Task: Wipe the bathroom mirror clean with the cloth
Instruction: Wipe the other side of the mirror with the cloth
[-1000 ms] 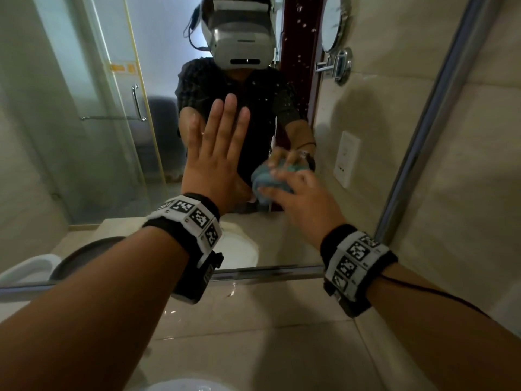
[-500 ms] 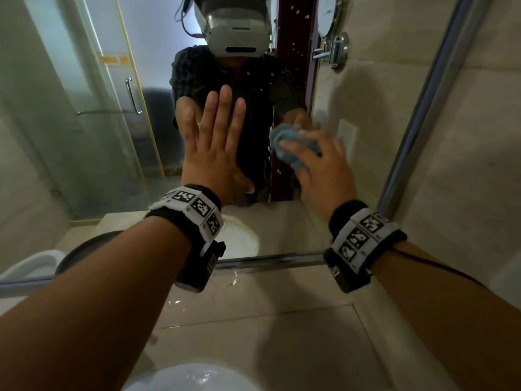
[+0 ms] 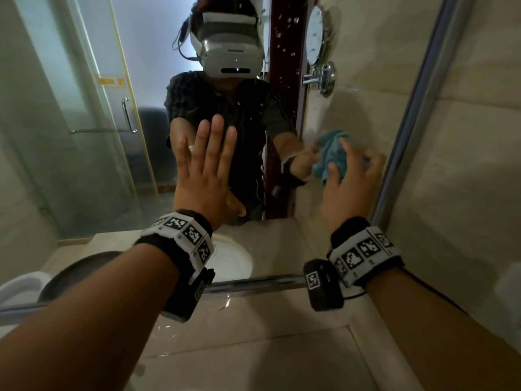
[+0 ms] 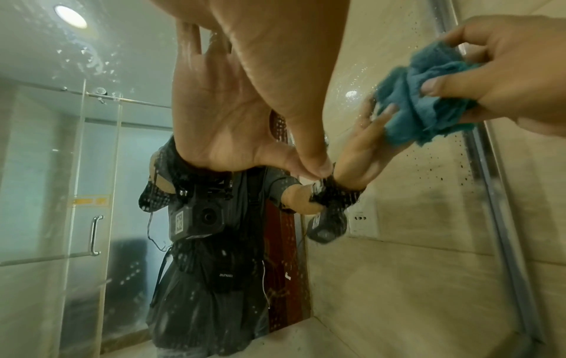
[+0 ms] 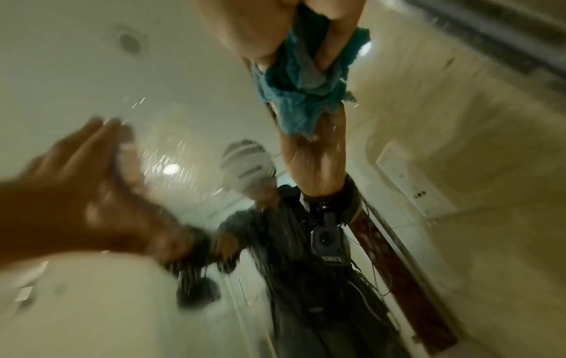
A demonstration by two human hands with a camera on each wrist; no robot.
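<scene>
The bathroom mirror (image 3: 84,153) fills the wall ahead, with water spots on its glass (image 4: 92,60). My left hand (image 3: 207,170) lies flat against it, fingers straight and pointing up; the palm's reflection shows in the left wrist view (image 4: 214,97). My right hand (image 3: 352,179) grips a bunched blue cloth (image 3: 331,156) and presses it on the glass near the mirror's right frame (image 3: 406,131). The same cloth (image 4: 428,101) shows pinched between thumb and fingers, and again under my fingers (image 5: 303,80) in the blurred right wrist view.
A beige stone counter (image 3: 253,348) runs below the mirror's lower metal edge (image 3: 253,283). The tiled side wall (image 3: 465,165) stands close on the right. The reflection shows a glass shower door (image 3: 93,108), a round wall mirror (image 3: 315,35) and a person wearing a headset.
My right hand has carried the cloth up and to the right across the glass, toward the mirror's right frame. My left hand has stayed flat on the mirror.
</scene>
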